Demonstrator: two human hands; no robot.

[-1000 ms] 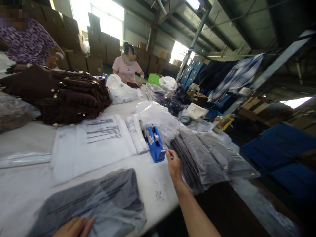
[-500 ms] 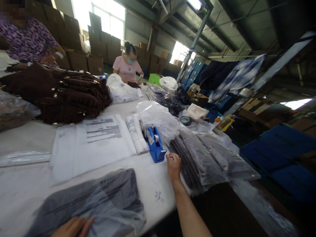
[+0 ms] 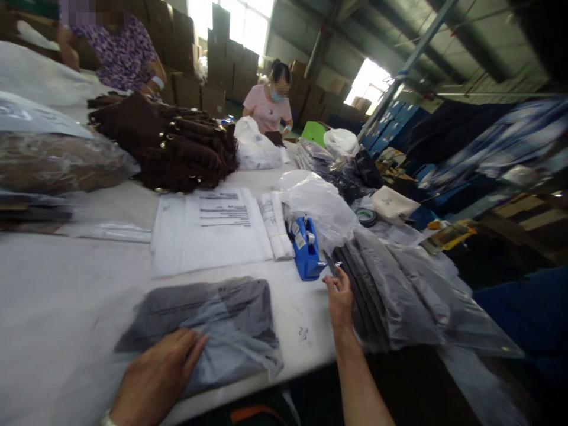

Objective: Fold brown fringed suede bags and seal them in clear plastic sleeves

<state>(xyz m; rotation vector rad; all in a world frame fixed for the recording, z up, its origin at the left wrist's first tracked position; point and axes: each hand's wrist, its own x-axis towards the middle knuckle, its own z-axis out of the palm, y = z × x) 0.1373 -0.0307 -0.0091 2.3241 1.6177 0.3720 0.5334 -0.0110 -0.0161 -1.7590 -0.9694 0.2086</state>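
Observation:
My left hand [image 3: 162, 373] lies on a dark grey folded item in a clear plastic bag [image 3: 239, 313], its fingers stretched over the plastic. Just right of a blue tape dispenser [image 3: 307, 251], my right hand [image 3: 339, 299] is raised with thumb and fingers pinched together. A small shiny, clear strip shows at those fingertips; it looks like tape, but it is blurred. Close behind the right hand is a stack of bagged grey items [image 3: 390, 284]. Black handwriting marks the white tabletop [image 3: 306, 307] between my hands.
Printed white bags [image 3: 213, 236] lie flat beside a white roll [image 3: 275, 228]. Brown fringed goods [image 3: 190, 148] are heaped at the back left. Crumpled clear plastic [image 3: 315, 198] and a dark tape roll [image 3: 366, 218] sit behind the dispenser. Two other people work across the table.
The view has swung left and down. My right hand has shifted slightly away from the dispenser's front, with a shiny strip showing at its fingertips. My left hand still rests on the bag.

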